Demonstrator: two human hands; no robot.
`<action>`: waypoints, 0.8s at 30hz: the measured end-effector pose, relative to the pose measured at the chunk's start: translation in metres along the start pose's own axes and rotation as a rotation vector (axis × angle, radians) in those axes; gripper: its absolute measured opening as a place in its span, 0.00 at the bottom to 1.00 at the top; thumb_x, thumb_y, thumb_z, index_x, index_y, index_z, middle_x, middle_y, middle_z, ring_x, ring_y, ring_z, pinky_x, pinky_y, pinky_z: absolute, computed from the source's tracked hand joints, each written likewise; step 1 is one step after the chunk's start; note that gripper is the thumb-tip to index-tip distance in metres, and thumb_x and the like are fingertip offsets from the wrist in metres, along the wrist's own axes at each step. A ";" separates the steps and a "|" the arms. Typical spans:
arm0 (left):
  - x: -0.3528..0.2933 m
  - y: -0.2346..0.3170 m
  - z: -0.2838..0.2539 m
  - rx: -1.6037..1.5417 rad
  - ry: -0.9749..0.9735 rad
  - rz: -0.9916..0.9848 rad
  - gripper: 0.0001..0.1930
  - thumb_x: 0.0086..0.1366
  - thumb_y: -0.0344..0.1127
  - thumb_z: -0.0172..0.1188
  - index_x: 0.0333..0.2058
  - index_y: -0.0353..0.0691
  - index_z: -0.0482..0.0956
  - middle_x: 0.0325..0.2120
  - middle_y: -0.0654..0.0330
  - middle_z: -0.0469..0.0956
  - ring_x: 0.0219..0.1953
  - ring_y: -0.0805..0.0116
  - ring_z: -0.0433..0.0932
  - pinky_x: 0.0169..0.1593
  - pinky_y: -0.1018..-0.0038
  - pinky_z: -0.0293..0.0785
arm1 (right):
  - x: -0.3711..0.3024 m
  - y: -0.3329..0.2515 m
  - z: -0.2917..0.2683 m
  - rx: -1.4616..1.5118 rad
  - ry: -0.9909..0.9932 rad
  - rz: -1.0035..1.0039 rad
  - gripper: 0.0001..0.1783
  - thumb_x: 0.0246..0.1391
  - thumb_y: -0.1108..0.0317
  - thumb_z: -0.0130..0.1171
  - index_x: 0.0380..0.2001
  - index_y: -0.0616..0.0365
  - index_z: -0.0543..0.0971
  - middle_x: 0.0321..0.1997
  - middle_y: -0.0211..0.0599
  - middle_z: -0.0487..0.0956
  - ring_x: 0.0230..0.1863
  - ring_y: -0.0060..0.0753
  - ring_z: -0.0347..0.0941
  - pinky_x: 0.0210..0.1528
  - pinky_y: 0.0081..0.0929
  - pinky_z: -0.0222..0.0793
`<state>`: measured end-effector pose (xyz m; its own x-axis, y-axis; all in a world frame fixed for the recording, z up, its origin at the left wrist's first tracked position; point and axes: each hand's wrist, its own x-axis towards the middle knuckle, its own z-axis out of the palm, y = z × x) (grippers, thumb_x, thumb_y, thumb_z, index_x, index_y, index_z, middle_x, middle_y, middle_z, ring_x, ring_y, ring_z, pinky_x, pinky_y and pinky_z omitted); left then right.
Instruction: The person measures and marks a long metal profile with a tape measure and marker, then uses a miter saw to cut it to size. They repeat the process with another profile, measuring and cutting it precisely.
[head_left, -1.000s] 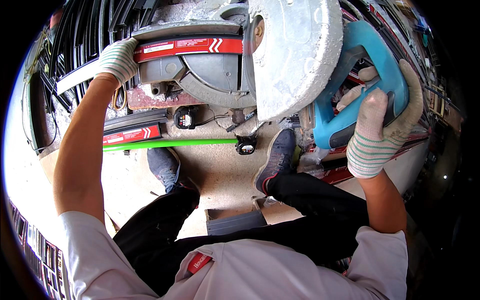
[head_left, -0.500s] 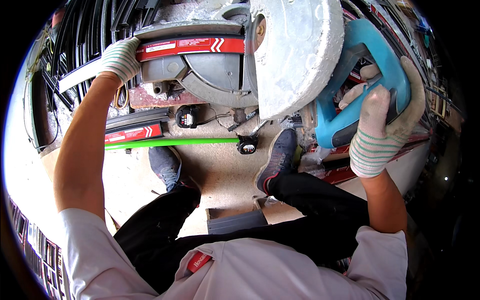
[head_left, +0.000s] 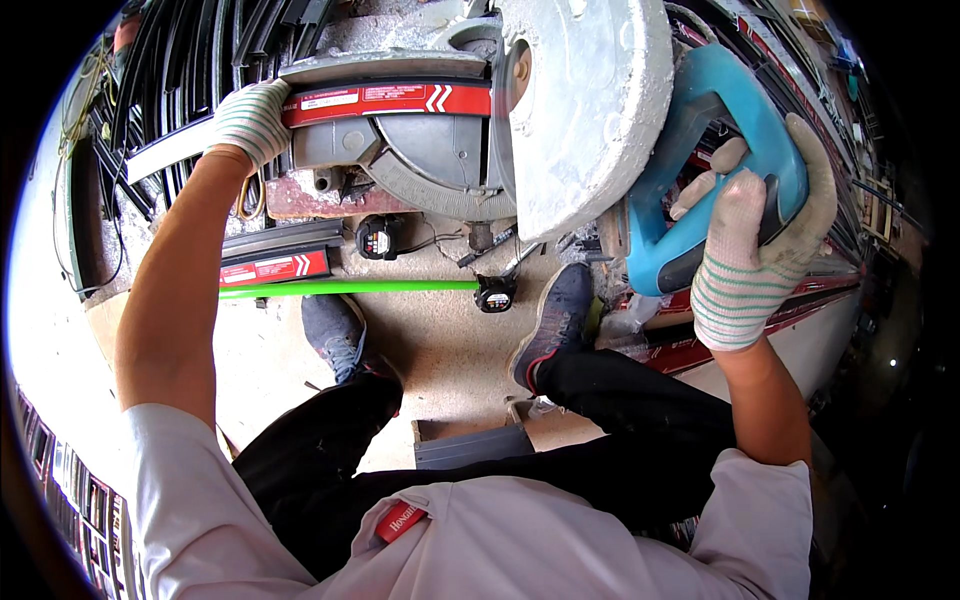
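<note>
A miter saw (head_left: 450,150) stands in front of me, its round guard (head_left: 590,110) caked with pale dust. Along its fence lies a long strip of trim (head_left: 390,98) with a red label; its white end sticks out to the left. My left hand (head_left: 250,122), in a striped knit glove, is closed over the strip left of the saw bed and presses it against the fence. My right hand (head_left: 760,225), gloved too, wraps round the blue saw handle (head_left: 655,235). The blade is mostly hidden by the guard; its edge shows beside the strip.
Nearer me lie two tape measures, one black (head_left: 376,238) and one with its green blade (head_left: 400,286) drawn out leftward. A short red-labelled offcut (head_left: 275,267) rests beside them. Dark strips (head_left: 190,70) are piled at the far left, more at the right. My shoes (head_left: 558,310) flank the floor middle.
The saw guard, handle and right hand have shifted slightly left. My left hand and the strip appear slightly farther right and lower. Both grips are unchanged.
</note>
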<state>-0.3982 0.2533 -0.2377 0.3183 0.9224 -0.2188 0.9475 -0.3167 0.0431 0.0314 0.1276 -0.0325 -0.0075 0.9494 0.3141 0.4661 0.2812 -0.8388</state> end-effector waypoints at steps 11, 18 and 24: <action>0.000 -0.001 0.003 0.000 0.010 0.003 0.14 0.58 0.30 0.66 0.44 0.40 0.84 0.40 0.47 0.86 0.46 0.45 0.85 0.51 0.58 0.82 | 0.002 0.023 -0.014 0.278 -0.115 -0.074 0.43 0.60 0.64 0.71 0.70 0.65 0.58 0.44 0.48 0.81 0.29 0.39 0.85 0.30 0.36 0.88; -0.001 -0.001 0.000 -0.005 -0.001 0.001 0.15 0.58 0.30 0.66 0.45 0.40 0.84 0.41 0.47 0.86 0.46 0.45 0.85 0.52 0.59 0.82 | -0.005 0.011 0.000 0.158 -0.011 -0.049 0.41 0.60 0.67 0.70 0.69 0.66 0.59 0.42 0.45 0.81 0.27 0.35 0.83 0.30 0.32 0.87; 0.000 0.000 -0.002 0.009 -0.022 -0.003 0.15 0.58 0.31 0.66 0.46 0.40 0.84 0.41 0.47 0.86 0.47 0.45 0.85 0.52 0.58 0.81 | -0.001 0.010 0.001 0.131 -0.011 -0.080 0.37 0.63 0.67 0.69 0.67 0.67 0.61 0.41 0.43 0.81 0.28 0.30 0.82 0.30 0.29 0.85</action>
<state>-0.3980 0.2533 -0.2355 0.3145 0.9183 -0.2406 0.9482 -0.3159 0.0337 0.0352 0.1295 -0.0415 -0.0503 0.9246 0.3775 0.3444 0.3709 -0.8625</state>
